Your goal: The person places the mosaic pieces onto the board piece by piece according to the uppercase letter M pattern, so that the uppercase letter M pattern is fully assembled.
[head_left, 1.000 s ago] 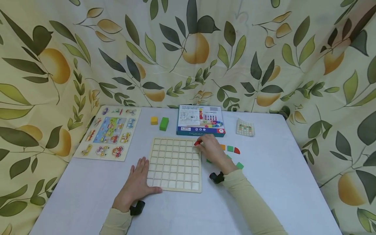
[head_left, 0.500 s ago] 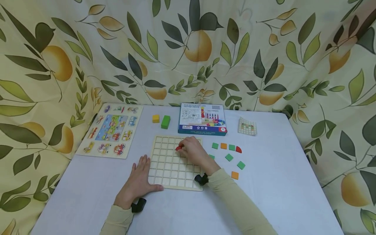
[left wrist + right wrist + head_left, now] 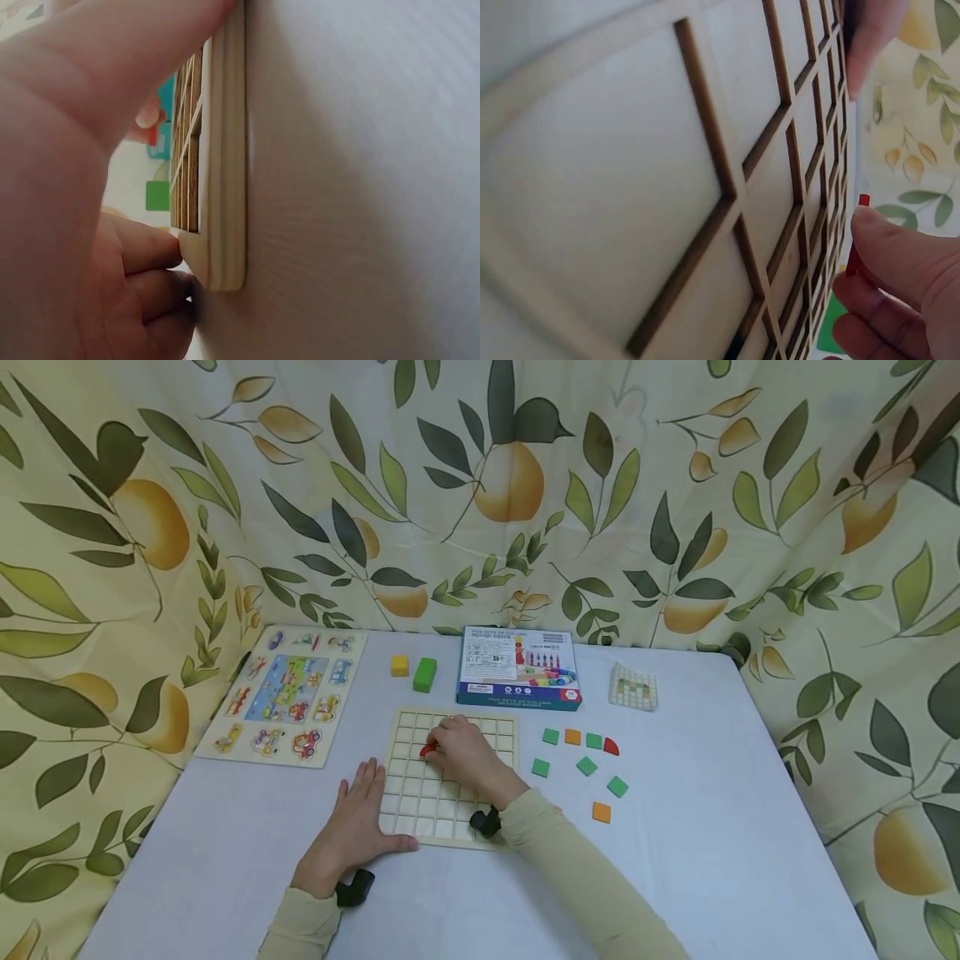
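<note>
Red piece point(image 3: 427, 750) is over the far left part of the grid board point(image 3: 405, 807), pinched between thumb and fingers of the right hand point(image 3: 467, 758); whether it touches the board, I cannot tell. The left hand point(image 3: 351, 822) has its fingers extended along the left edge of the board, and its thumb lies along the near edge.

To the right of the board, green tiles point(image 3: 617, 786), orange tiles point(image 3: 602, 812) and a red quarter-round piece point(image 3: 611, 747) are scattered on the white surface point(image 3: 720, 835). Behind the board stands a yellow block point(image 3: 400, 666) near a green block point(image 3: 424, 675), and a printed box point(image 3: 519, 668) lies beside them. A picture puzzle board point(image 3: 246, 733) is at left; a small grid card point(image 3: 633, 687) is at far right. Around hangs fruit-patterned cloth point(image 3: 300, 539).
</note>
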Available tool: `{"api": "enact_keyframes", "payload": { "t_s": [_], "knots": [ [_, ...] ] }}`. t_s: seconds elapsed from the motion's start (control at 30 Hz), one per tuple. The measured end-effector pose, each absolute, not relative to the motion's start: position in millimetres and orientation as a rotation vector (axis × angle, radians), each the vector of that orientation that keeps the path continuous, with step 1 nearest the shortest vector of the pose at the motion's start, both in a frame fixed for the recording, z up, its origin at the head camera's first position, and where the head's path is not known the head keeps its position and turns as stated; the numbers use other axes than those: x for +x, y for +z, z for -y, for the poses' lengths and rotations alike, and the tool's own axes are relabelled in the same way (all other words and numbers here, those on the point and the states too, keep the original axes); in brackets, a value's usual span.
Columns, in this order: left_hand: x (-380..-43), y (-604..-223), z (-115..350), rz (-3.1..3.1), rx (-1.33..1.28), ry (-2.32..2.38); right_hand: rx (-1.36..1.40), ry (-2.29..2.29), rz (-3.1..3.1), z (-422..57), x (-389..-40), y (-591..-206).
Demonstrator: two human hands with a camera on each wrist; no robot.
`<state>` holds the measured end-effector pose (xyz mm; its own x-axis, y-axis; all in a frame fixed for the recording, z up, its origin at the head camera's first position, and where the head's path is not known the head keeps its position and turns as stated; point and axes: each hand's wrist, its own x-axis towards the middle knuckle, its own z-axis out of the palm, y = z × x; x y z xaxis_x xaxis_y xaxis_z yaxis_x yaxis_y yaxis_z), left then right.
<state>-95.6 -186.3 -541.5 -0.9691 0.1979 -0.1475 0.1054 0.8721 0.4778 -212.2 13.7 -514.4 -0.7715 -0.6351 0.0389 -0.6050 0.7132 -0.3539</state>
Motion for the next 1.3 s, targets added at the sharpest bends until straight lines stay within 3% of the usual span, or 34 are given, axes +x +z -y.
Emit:
{"api": "enact_keyframes", "payload": {
  "t_s": [0.7,1.0,1.3],
  "knots": [
    [-97.1,-544.9,185.2,-2.864,0.246,0.724,-0.967,-0.472,-2.893,-0.1,-211.7,-520.6],
    [-96.9,-546.7,186.1,-2.873,0.239,0.706,-0.978,-0.614,-2.9,-33.4,-207.6,-510.7],
    [-95.1,-546.0,185.8,-2.881,0.252,0.737,-0.826,-0.641,-2.991,-101.7,-218.1,-501.2]
  ]
}}
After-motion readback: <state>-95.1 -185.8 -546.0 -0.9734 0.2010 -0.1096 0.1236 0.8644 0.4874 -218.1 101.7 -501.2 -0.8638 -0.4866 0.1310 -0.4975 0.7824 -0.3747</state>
